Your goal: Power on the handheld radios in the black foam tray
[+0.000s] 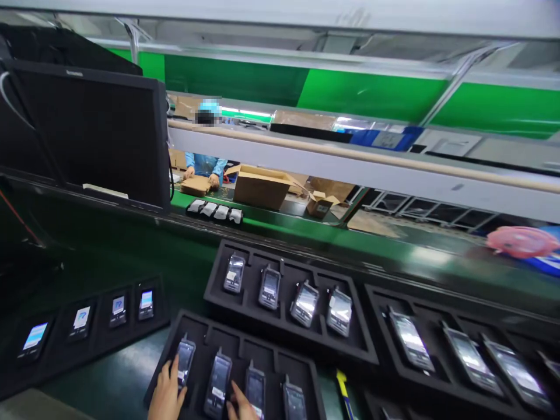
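At the bottom edge my left hand (167, 395) rests on a black foam tray (205, 336), its fingers stretched over the leftmost handheld device (185, 360). My right hand (240, 405) shows only in part, fingers extended and touching the third device (255, 391) in the same tray. Between the two hands, a second device (218, 382) stands in its slot, and a fourth (294, 401) sits to the right. Neither hand grips anything.
More foam trays of devices lie around: one behind (286, 256), one at right (441, 303), one at left with lit screens (83, 318). A dark monitor (87, 128) stands at left. Across the green conveyor (306, 230) a person in blue (205, 166) handles cardboard boxes (260, 186).
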`<state>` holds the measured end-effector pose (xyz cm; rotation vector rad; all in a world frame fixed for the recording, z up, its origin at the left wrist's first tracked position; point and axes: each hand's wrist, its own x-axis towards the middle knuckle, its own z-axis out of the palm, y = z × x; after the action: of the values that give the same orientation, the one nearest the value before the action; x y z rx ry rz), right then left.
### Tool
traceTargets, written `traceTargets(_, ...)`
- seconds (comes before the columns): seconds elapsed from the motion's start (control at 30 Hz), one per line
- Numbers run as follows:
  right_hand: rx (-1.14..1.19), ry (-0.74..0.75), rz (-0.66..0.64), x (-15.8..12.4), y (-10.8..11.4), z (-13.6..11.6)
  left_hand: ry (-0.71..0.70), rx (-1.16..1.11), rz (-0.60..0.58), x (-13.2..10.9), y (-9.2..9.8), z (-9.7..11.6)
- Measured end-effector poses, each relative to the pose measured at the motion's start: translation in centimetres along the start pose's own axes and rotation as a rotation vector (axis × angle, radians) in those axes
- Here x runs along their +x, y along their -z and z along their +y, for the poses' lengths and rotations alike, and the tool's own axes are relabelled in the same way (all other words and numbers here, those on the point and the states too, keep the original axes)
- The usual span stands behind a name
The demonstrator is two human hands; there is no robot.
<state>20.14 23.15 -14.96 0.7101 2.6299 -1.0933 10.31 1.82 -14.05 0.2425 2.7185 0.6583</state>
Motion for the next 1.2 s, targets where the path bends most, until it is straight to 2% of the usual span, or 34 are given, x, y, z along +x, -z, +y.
traceTargets(0.07,0.121,-0.022,-0.013,-0.2,-1.1,-0.1,-0.021,-0.067,0.052,-0.3,-0.7,-0.8)
traceTargets(0.13,0.247,-0.075,-0.033,-0.3,-1.6,-0.7,-0.021,-0.159,0.077,-0.1,-0.4,-1.2)
traceTargets(0.27,0.419,-0.159,-0.082,-0.3,-1.2,-2.1,0.043,-0.177,0.055,0.9,0.4,-1.3)
traceTargets(0.43,0.481,-0.231,-0.138,-0.1,-0.5,-3.0,0.073,-0.18,0.058,1.3,0.4,-1.2)
traceTargets(0.67,0.45,-0.215,-0.103,0.1,-1.2,-3.2,0.044,-0.276,0.1,1.1,-0.1,-1.7)
traceTargets(0.9,0.447,-0.228,-0.129,0.2,-1.6,-3.2,0.056,-0.339,0.013,1.1,1.1,-1.6)
traceTargets(1.03,0.436,-0.205,-0.136,0.4,-1.9,-3.1,0.076,-0.246,-0.05,1.1,2.0,-0.9)
traceTargets(1.2,0.481,-0.244,-0.181,0.6,-1.8,-3.2,0.126,-0.089,-0.134,1.2,3.4,0.2)
